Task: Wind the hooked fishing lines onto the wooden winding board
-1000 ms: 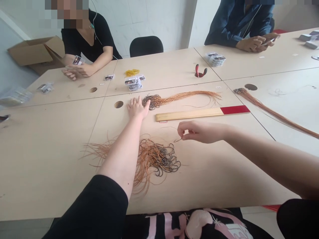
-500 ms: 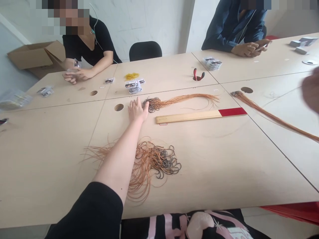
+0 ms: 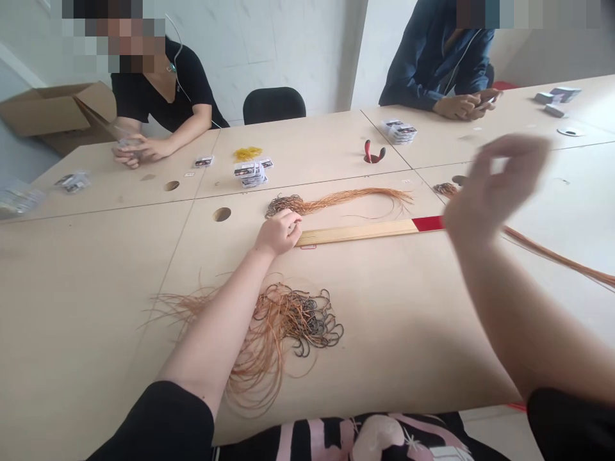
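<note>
My left hand (image 3: 279,232), fingers curled and closed, is at the left end of a long flat wooden strip (image 3: 360,232) with a red end section. What its fingertips hold, if anything, is hidden. Just behind it lies a bundle of fishing hooks tied to orange-brown lines (image 3: 331,200). My right hand (image 3: 497,182) is smeared by motion above the strip's red end, its fingers unclear. Under and beside my left forearm spreads a loose heap of hooks with brown lines (image 3: 307,314). Another bundle of hooked lines (image 3: 557,253) runs off to the right, partly covered by my right hand.
Red-handled pliers (image 3: 373,153) stand in a table hole. Small labelled boxes (image 3: 252,173) are stacked near yellow pieces (image 3: 247,153); more boxes (image 3: 400,131) lie farther right. Two people sit opposite, their hands (image 3: 141,150) on the table. A cardboard box (image 3: 57,112) stands at the left.
My left hand has come back from the hook bundle to the wooden strip's end, its spread fingers now curled. My right hand has swung in from the right edge. The view has shifted slightly.
</note>
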The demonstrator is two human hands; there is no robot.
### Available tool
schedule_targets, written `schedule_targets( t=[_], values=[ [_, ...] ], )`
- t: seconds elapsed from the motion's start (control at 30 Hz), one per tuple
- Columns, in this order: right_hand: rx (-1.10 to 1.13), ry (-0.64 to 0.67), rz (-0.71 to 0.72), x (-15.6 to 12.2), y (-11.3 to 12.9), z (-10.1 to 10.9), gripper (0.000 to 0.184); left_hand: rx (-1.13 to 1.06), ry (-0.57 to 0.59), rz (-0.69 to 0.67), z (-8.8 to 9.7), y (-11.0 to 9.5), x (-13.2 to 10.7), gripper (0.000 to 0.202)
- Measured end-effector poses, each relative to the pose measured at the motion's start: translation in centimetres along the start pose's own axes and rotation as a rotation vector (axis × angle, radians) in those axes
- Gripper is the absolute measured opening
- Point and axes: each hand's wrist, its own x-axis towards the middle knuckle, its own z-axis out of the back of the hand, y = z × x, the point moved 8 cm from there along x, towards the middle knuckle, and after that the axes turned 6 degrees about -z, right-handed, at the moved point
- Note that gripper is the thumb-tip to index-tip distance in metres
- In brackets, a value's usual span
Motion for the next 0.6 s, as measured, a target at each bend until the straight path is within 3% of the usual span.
schedule_targets(
  t=[0.07, 0.17, 0.23, 0.4, 0.6],
  values=[
    [0.010, 0.097, 0.051, -2.5, 0.6, -4.4, 0.011, -0.022, 0.028, 0.008, -0.6, -0.5, 0.0, 0.029],
    [-0.004, 0.344, -0.003, -6.0, -0.2, -11.2, 0.009, -0.032, 0.040, 0.049, -1.3, -0.5, -0.2, 0.040],
    [-0.028, 0.421, -0.037, -7.5, -0.9, -13.8, 0.009, -0.026, 0.048, 0.022, -1.7, -0.6, -0.5, 0.041],
    [-0.084, 0.598, 0.173, -9.8, 0.2, -15.6, 0.014, -0.100, 0.004, 0.056, -1.4, 0.0, -0.8, 0.026],
    [-0.037, 0.708, 0.227, -11.5, 1.4, -16.0, 0.014, -0.224, 0.027, 0.115, -1.3, 1.0, -0.6, 0.018]
  ],
)
